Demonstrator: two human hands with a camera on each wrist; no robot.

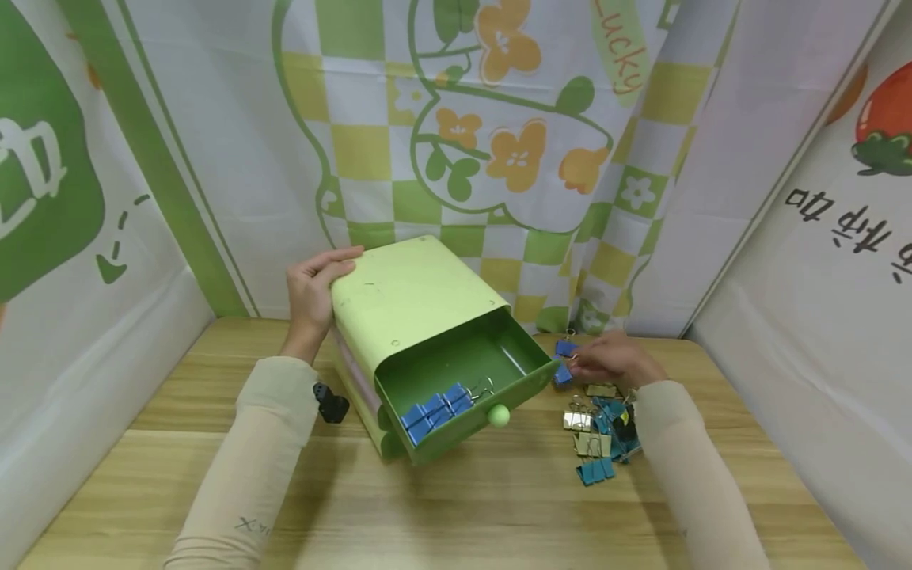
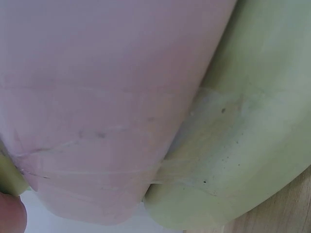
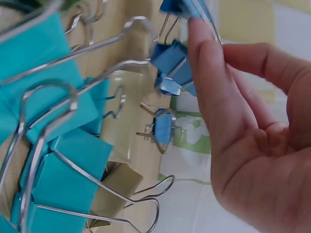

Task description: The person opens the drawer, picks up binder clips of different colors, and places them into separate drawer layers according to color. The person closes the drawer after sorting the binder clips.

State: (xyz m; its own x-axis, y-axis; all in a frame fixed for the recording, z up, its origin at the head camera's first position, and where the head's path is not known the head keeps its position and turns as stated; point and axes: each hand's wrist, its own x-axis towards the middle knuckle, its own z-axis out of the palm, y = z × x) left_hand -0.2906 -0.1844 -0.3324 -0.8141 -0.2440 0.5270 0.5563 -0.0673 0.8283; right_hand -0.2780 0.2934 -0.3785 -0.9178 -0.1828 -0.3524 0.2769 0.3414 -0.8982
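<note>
A light green desktop drawer cabinet (image 1: 420, 293) stands mid-table with its dark green drawer (image 1: 470, 427) pulled out. Several blue binder clips (image 1: 436, 412) lie in a row along the drawer's front left. My left hand (image 1: 313, 293) grips the cabinet's rear left corner; a fingertip (image 2: 12, 213) shows at the lower left of the left wrist view, beside the pink tier (image 2: 92, 121). Beside the drawer's right front corner, my right hand (image 1: 616, 360) pinches a blue binder clip (image 3: 194, 7) between thumb and fingers. More blue clips (image 3: 172, 63) lie close past its fingertips.
Teal clips (image 1: 594, 473) and gold clips (image 1: 593, 445) are heaped under the right forearm. A small black object (image 1: 331, 404) lies left of the cabinet. A patterned curtain (image 1: 484, 158) hangs behind the table's back edge. A round knob (image 1: 499, 416) juts from the drawer front.
</note>
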